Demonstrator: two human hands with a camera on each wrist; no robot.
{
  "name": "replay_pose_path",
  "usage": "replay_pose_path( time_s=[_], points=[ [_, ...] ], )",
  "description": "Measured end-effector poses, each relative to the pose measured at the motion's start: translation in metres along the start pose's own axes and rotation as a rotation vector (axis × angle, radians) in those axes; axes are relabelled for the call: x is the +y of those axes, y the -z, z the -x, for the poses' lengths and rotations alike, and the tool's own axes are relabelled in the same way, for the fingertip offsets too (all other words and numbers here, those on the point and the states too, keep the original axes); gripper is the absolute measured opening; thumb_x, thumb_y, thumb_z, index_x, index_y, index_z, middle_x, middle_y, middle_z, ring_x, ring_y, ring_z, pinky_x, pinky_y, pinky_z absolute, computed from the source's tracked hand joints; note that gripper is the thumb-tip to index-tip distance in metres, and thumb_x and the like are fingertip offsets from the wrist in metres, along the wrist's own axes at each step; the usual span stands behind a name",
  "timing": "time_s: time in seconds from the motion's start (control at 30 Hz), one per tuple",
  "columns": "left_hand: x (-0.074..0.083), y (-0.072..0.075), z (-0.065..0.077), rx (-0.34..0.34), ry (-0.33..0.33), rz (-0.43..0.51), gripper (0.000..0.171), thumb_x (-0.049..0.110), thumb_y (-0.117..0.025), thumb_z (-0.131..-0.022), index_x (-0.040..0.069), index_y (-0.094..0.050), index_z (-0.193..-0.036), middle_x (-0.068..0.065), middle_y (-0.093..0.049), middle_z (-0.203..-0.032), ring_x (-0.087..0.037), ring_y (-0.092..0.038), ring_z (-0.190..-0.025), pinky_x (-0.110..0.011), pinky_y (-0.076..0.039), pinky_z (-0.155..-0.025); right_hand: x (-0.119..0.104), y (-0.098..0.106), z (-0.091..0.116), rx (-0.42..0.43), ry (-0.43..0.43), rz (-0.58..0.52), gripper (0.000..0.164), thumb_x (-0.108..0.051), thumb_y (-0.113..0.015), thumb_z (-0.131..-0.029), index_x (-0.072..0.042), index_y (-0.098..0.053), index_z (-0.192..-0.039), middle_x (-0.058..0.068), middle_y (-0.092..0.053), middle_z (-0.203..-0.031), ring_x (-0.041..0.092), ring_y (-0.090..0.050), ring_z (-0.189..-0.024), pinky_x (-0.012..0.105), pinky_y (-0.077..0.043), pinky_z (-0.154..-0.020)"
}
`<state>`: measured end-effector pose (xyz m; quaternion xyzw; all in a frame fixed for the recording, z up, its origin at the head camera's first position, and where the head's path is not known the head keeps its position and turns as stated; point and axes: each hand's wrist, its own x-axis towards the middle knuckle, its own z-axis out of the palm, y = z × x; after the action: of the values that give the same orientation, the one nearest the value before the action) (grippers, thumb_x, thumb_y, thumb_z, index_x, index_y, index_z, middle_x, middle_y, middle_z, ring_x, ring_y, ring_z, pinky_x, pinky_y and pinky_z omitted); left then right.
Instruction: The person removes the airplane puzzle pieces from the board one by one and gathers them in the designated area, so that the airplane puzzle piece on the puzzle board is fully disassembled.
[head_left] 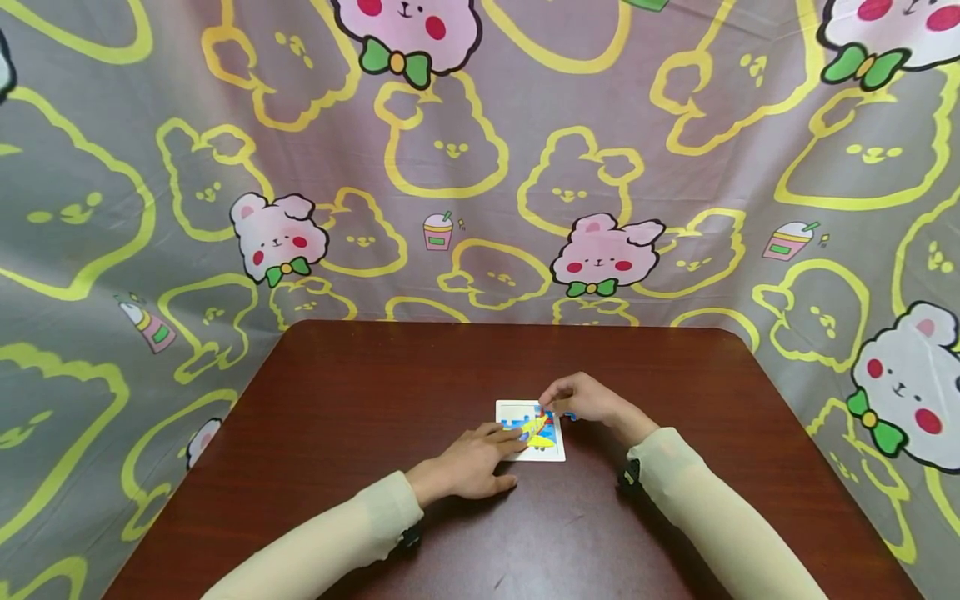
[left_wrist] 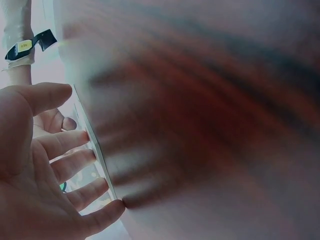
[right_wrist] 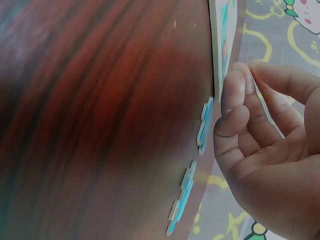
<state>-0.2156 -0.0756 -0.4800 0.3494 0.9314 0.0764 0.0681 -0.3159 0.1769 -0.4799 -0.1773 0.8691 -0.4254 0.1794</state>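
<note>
i work at a reddish-brown desk with grey cloth hung on three sides, printed with cartoon bunnies and drink cups: a curtained booth, wider room hidden.

The counter is showing smooth, glossy red-brown wood grain, its finish throwing a pale sheen towards six o'clock. Beyond it at twelve o'clock, the printed backdrop is hanging as smooth cloth, creasing softly. The puzzle board is looking like card or thin wood, its white border smooth. The left sleeve at seven o'clock and right sleeve at five are appearing as matt fabric.
</note>
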Motion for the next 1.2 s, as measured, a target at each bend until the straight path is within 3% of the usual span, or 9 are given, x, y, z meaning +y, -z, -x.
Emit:
replay_pose_path(
  time_s=[0.47,0.73,1.0,1.2],
  points=[
    [-0.002,-0.001,0.0,0.0,-0.002,0.0,0.058,0.043,-0.063,-0.094,0.025,-0.05,-0.148,0.004,-0.043,-0.158,-0.028,-0.04,-0.144,-0.051,-0.044,-0.108,-0.012,-0.012,-0.007,-0.064,0.074,0.016,0.013,-0.005,-0.067,-0.09,-0.005,-0.076,-0.1,0.008,-0.076,-0.09,0.014,-0.059,-0.065,0.022,-0.039,-0.052],
    [-0.001,-0.001,0.0,-0.003,0.002,0.005,0.058,0.043,-0.063,-0.094,0.025,-0.05,-0.148,0.005,-0.042,-0.158,-0.027,-0.039,-0.145,-0.052,-0.044,-0.108,-0.013,-0.013,-0.009,-0.096,0.113,0.021,0.017,0.003,-0.064,-0.088,-0.001,-0.075,-0.1,0.013,-0.075,-0.092,0.012,-0.06,-0.068,0.026,-0.049,-0.061],
    [0.0,-0.001,0.0,-0.003,0.003,0.002,0.058,0.043,-0.063,-0.094,0.025,-0.05,-0.148,0.005,-0.042,-0.158,-0.027,-0.039,-0.145,-0.052,-0.044,-0.108,-0.015,-0.011,-0.009,-0.103,0.114,0.021,0.02,0.006,-0.062,-0.085,-0.001,-0.075,-0.099,0.012,-0.075,-0.094,0.012,-0.062,-0.074,0.027,-0.053,-0.065],
    [0.0,0.0,0.0,-0.011,0.007,0.003,0.058,0.043,-0.062,-0.094,0.025,-0.05,-0.148,0.005,-0.041,-0.159,-0.028,-0.039,-0.145,-0.053,-0.043,-0.109,-0.016,-0.009,-0.007,-0.105,0.085,0.004,0.019,0.003,-0.06,-0.091,-0.003,-0.075,-0.102,0.011,-0.075,-0.098,0.016,-0.063,-0.074,0.031,-0.053,-0.067]
  ],
)
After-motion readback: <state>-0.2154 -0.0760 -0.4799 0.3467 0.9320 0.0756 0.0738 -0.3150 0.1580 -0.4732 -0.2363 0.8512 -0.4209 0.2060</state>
